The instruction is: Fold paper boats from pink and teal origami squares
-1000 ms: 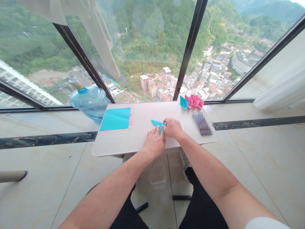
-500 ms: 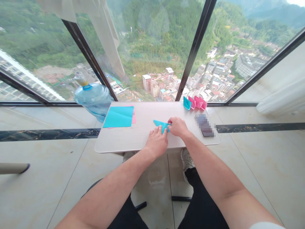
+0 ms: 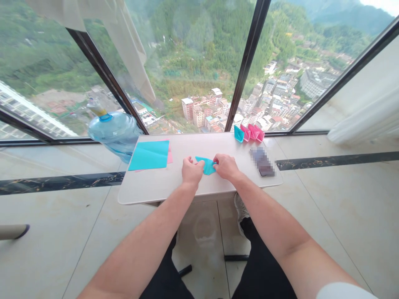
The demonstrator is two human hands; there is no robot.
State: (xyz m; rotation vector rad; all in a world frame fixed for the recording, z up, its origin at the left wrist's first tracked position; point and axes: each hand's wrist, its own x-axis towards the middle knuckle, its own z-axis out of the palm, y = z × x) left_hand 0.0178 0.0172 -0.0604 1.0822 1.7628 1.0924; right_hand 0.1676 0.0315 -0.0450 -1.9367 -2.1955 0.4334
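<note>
Folded paper [image 3: 209,167], blue, lies between the two hands over the near middle of the bench [image 3: 174,185]; whether it touches the top, I cannot tell. It should handle as very light and thin, stiffer along its folds, easy to crease or tear, so a gentle pinch at its two ends looks best. The left hand [image 3: 192,171] has its fingers curled, thumb closed on the left end; the right hand [image 3: 227,166] pinches the right end, fingertips nearly together. Farther out, a blue sheet [image 3: 149,155] overlaps a pink sheet [image 3: 170,156] on the left, a phone [image 3: 262,162] lies right, and behind it stand a blue boat [image 3: 239,133] and pink boats [image 3: 252,133]. A water bottle [image 3: 116,132] stands beyond the left end.
</note>
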